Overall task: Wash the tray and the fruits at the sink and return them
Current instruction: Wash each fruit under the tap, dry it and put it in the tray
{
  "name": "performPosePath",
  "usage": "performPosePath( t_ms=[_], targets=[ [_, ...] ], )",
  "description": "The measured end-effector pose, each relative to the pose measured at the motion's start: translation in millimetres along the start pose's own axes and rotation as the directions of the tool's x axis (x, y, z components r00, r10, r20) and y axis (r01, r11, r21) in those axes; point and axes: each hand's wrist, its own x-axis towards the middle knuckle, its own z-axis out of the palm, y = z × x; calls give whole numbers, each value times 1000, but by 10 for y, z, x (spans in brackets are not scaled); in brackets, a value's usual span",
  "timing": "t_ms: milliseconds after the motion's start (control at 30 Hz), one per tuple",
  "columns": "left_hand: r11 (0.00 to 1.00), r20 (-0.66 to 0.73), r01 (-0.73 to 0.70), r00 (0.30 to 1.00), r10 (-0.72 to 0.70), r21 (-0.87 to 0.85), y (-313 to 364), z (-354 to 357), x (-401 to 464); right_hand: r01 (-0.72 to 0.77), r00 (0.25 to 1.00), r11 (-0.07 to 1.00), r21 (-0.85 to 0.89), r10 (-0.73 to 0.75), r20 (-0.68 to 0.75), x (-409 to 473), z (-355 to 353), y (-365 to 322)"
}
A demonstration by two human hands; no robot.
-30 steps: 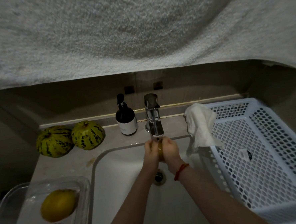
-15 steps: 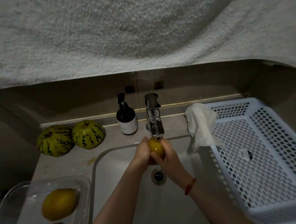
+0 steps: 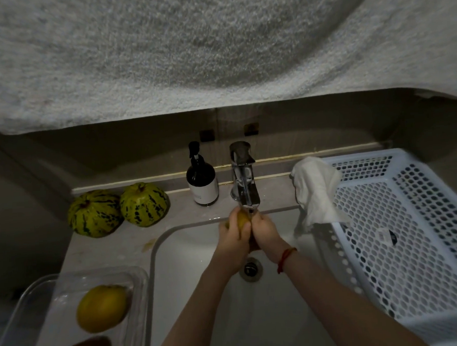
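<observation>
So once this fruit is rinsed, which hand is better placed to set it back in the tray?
Probably the left hand. Both hands grip the yellow fruit under the faucet, but the clear tray sits on the counter on the left, while the right hand would cross over.

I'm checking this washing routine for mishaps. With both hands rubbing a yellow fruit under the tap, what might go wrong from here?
1. The yellow fruit, wet and gripped only between the left hand and right hand, may slip into the sink and bruise.
2. The two striped melons sit loose on the counter near the sink rim and might roll if bumped.
3. The white cloth draped over the basket edge could slide into the sink.
</observation>
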Motion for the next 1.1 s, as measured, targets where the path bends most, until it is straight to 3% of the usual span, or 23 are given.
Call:
performPosePath(
  t_ms=[100,200,300,400,500,567,667,833,900,967,1033,1100],
  targets=[
    [1000,-11,-17,1000,16,-21,21,1,-11,-35,999,996,85,32,37,-63,36,4],
    [1000,-83,1,997,-2,-20,48,-3,42,73,997,996,51,-73,16,-163,-26,73],
    [971,-141,205,965,-221,-121,125,-21,94,274,961,958,-82,-275,-2,-235,-111,175],
    [873,-32,391,908,-417,-291,176,-55,133,406,913,904,-136,-408,9,-239,-183,188],
    [800,145,497,867,-478,-336,195,-68,121,371,923,928,-32,-365,122,-211,-247,123],
    [819,165,482,876,-453,-312,181,-51,101,318,912,941,114,-337,234,-189,-279,62],
    [870,89,434,901,-425,-233,119,-50,71,299,887,945,131,-326,328,-164,-257,17],
    [855,-129,488,850,-511,-174,30,-147,101,208,962,976,-59,-193,195,-130,-18,59],
    [900,-231,436,874,-427,-15,-15,-181,106,125,987,990,-57,-118,112,-125,52,30],
    [938,-318,291,922,-222,188,-52,-190,102,53,997,997,-49,-51,57,-94,66,7],
    [981,-270,112,960,-67,156,-58,-164,112,5,999,999,-33,-3,42,-69,66,12],
    [1000,-111,-9,994,11,20,16,-98,95,-10,1000,1000,-24,10,13,-76,69,7]
  ],
)
